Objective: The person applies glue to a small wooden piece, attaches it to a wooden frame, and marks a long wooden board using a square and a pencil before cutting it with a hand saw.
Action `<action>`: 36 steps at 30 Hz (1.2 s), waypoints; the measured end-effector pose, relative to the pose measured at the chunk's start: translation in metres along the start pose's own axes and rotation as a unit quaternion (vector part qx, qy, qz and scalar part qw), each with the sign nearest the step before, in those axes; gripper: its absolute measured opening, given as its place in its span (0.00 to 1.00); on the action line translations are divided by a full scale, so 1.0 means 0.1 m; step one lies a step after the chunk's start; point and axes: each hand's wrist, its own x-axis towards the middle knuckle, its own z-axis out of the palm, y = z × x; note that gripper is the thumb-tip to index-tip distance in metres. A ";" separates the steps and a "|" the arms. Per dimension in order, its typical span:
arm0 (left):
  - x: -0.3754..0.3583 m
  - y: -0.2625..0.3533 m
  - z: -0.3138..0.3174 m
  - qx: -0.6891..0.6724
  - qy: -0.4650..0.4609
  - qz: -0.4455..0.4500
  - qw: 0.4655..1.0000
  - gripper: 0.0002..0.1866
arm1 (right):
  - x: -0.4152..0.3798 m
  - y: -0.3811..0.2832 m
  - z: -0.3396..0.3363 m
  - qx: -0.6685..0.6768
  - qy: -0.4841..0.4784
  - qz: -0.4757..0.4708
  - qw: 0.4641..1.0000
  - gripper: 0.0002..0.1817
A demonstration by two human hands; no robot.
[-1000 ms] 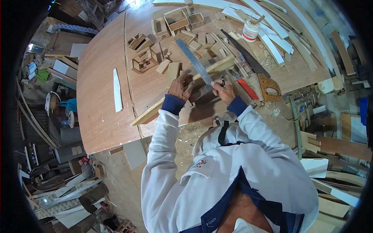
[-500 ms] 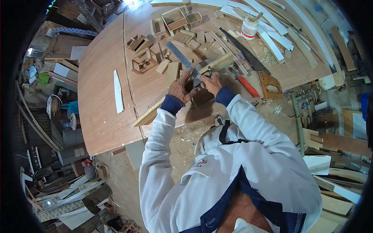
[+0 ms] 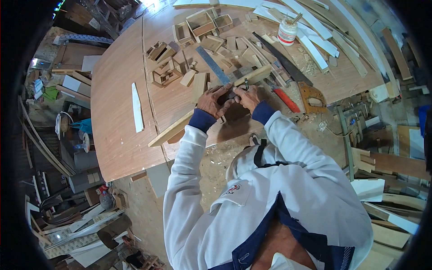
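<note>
A long wooden strip (image 3: 172, 130) lies slantwise along the table's front edge and passes under both hands. My left hand (image 3: 215, 101) is closed on the metal square, whose blue-grey blade (image 3: 211, 64) points away to the upper left. My right hand (image 3: 247, 96) is closed around a thin dark pencil (image 3: 246, 83), close against the left hand at the strip. The fingertips partly hide the square's stock. A short wooden block (image 3: 199, 87) stands just beyond my left hand.
Small wooden boxes (image 3: 201, 23) and offcuts lie at the table's back. To the right are a handsaw (image 3: 312, 99), a red-handled tool (image 3: 286, 100) and a white glue jar (image 3: 287, 32). A white strip (image 3: 137, 108) lies left.
The square's blade has shifted slightly to the right and tilted. Both hands have moved a little, and the wooden strip's near end has slid slightly down and left.
</note>
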 end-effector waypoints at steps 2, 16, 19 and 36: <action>0.01 -0.02 0.03 0.014 0.012 0.005 1.000 0.28 | -0.05 -0.05 0.03 0.031 0.020 -0.003 0.999 0.18; 0.04 -0.05 0.09 -0.001 0.036 0.027 0.999 0.29 | -0.13 -0.12 0.02 0.039 0.024 -0.021 0.999 0.19; 0.04 -0.02 0.06 -0.004 0.033 0.021 0.999 0.31 | -0.16 -0.15 0.00 0.044 0.012 -0.019 0.999 0.19; 0.07 -0.01 0.05 -0.039 0.017 0.013 0.999 0.28 | -0.18 -0.21 -0.04 0.073 0.021 -0.033 0.997 0.15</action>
